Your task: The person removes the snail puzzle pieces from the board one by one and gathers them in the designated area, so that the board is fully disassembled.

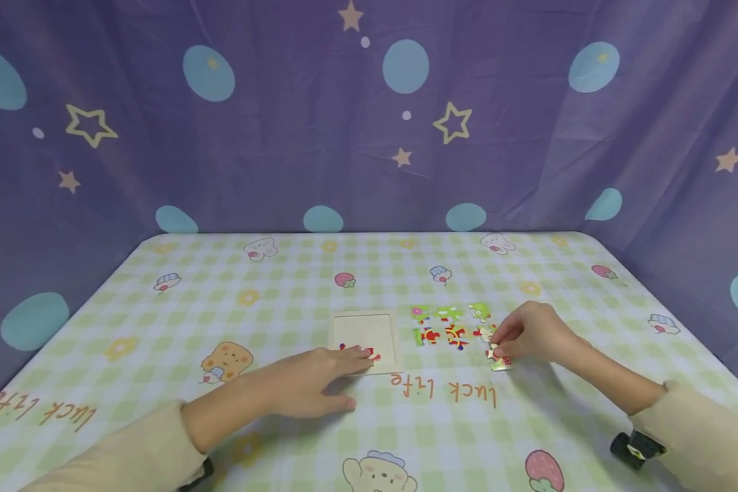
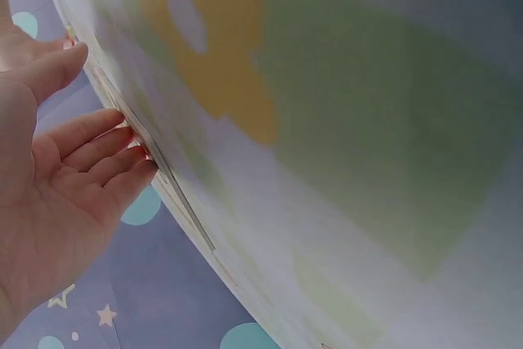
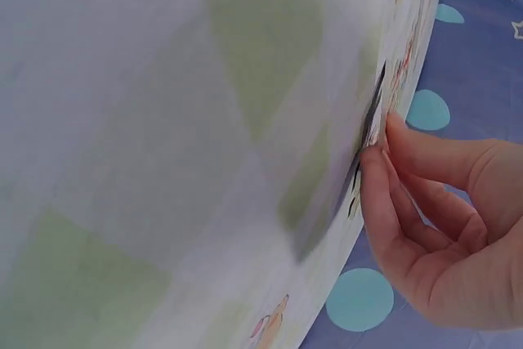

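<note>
A square wooden puzzle tray (image 1: 364, 326) lies flat on the table. My left hand (image 1: 307, 384) reaches over its near side, straight fingertips resting on red puzzle pieces (image 1: 376, 357) inside; the fingers hide part of them. In the left wrist view, the left hand's fingers (image 2: 106, 171) are extended and touch the tray's edge. To the right of the tray, my right hand (image 1: 538, 333) pinches a jigsaw piece (image 1: 493, 354) between thumb and fingers. The right wrist view shows this piece (image 3: 377, 127) tilted on edge, largely covered by the fingertips.
Between the tray and the right hand lie several loose jigsaw pieces (image 1: 457, 335) in red, yellow and green, with green ones (image 1: 448, 313) behind them. A patterned cloth (image 1: 283, 287) covers the table. A purple curtain (image 1: 320, 137) hangs behind the far edge.
</note>
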Demonstrator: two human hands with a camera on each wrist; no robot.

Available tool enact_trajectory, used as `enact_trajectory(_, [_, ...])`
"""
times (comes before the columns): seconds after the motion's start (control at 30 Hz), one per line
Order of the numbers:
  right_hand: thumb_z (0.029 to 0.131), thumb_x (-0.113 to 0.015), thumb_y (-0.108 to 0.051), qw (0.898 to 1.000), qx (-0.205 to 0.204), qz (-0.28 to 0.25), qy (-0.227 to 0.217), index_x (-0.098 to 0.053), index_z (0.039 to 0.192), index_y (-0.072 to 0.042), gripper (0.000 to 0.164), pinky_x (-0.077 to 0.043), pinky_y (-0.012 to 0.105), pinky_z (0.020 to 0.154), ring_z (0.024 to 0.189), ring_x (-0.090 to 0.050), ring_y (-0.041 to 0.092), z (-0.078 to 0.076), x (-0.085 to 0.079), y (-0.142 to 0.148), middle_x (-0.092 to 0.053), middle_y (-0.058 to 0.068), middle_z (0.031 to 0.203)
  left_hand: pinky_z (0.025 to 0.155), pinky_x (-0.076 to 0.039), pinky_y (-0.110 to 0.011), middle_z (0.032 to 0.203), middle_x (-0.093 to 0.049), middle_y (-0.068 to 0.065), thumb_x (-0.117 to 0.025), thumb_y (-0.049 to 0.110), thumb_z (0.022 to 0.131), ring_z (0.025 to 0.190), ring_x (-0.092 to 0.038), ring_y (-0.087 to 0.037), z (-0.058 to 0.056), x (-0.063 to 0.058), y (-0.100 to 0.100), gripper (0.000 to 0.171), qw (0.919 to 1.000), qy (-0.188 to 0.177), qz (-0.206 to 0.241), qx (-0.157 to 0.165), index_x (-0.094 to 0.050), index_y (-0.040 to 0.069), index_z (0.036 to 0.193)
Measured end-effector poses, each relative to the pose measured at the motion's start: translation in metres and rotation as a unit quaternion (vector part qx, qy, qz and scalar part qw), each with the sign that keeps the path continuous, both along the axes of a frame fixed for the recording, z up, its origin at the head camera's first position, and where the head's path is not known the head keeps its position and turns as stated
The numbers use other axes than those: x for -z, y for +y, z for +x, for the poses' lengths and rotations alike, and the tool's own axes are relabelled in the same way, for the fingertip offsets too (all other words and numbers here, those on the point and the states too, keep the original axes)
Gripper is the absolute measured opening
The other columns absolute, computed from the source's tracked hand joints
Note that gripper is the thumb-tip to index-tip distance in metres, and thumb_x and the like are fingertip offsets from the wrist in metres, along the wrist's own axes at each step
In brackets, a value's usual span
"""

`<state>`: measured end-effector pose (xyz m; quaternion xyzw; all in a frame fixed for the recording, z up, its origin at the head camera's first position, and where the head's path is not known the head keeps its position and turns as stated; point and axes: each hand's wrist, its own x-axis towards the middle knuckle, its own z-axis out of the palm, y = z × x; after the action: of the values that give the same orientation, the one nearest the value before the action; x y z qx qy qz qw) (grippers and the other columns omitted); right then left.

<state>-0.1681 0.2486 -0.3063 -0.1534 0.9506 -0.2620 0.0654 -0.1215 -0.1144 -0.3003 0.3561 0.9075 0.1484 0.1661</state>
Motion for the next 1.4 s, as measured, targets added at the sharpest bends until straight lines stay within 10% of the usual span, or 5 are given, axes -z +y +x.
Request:
enact_trajectory(0.6, [0.07,-0.083,-0.012,0.997,-0.018,0.007,0.069,-0.077,0.08,-0.009,0.012,-0.049,0.018,0.06,0.065,-0.064,0.005,-0.004,-0.016,-0.009,-0.074,-0.001,0.071,0.116,-0.036,-0.044,0.152,-0.042,-0.005,-0.062,0.031,0.092,0.142,-0.039,-0.021,0.005,-0.002,-0.015,0.054,0.9998,0.015,-0.007,-0.012,-0.048,0.015,0.142])
enact_trajectory(1.4, [0.074,-0.081,-0.012,0.992,-0.113,-0.044,0.036,-0.077,0.086,-0.007,0.014,-0.055,0.021,0.065,0.07,-0.069,0.007,-0.028,-0.012,-0.101,-0.076,0.003,0.079,0.111,-0.04,-0.046,0.147,-0.049,-0.007,-0.06,0.029,0.094,0.138,-0.045,-0.023,0.005,-0.005,-0.028,0.048,0.9997,0.022,0.011,0.002,-0.053,0.011,0.138])
